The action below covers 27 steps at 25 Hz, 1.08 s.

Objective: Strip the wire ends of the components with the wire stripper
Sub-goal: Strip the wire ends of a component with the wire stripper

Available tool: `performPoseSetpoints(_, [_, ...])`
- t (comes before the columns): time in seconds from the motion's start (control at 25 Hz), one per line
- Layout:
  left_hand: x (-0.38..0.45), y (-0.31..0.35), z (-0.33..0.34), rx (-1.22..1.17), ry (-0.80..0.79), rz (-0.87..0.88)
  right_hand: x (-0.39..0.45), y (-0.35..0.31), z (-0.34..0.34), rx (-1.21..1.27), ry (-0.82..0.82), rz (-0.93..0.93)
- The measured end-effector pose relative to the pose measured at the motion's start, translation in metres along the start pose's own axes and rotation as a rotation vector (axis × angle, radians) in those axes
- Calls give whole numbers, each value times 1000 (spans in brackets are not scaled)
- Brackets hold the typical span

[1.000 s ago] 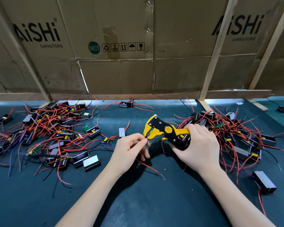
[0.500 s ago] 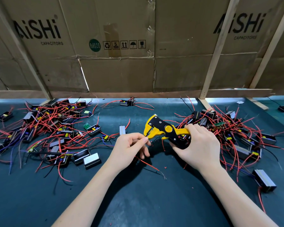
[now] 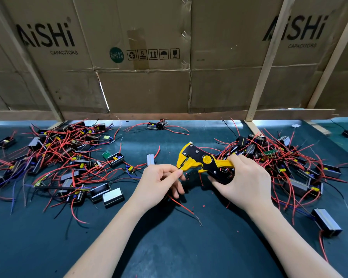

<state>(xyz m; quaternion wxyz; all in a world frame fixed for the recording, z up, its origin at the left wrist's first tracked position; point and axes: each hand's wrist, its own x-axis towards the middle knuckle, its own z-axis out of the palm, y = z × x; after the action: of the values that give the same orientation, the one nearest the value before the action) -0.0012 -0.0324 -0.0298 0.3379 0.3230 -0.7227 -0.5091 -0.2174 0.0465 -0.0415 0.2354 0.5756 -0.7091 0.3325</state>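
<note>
My right hand (image 3: pixel 243 180) grips the handles of a yellow and black wire stripper (image 3: pixel 197 160), its jaws pointing left. My left hand (image 3: pixel 159 184) pinches a wire end right at those jaws, between thumb and forefinger. A red wire (image 3: pixel 184 206) trails from under the left hand down to the green mat, ending in a bare tip. The component it belongs to is hidden inside the left hand. Tiny red insulation scraps (image 3: pixel 203 206) dot the mat below the tool.
A large pile of black components with red and blue wires (image 3: pixel 58 157) covers the left of the dark green mat (image 3: pixel 169 247). Another pile (image 3: pixel 289 161) lies to the right. A lone component (image 3: pixel 326 222) sits at the far right. Cardboard panels on wooden struts (image 3: pixel 145 87) wall off the back.
Both hands hold nearly the same pose. The stripper and the left hand's pinch stay together at the jaws; only small shifts show.
</note>
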Motion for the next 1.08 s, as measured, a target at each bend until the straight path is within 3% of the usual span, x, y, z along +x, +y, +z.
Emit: performPoseSetpoints(1.08, [0, 0, -6, -1, -97, -46, 2, 4, 0, -51, 34, -45])
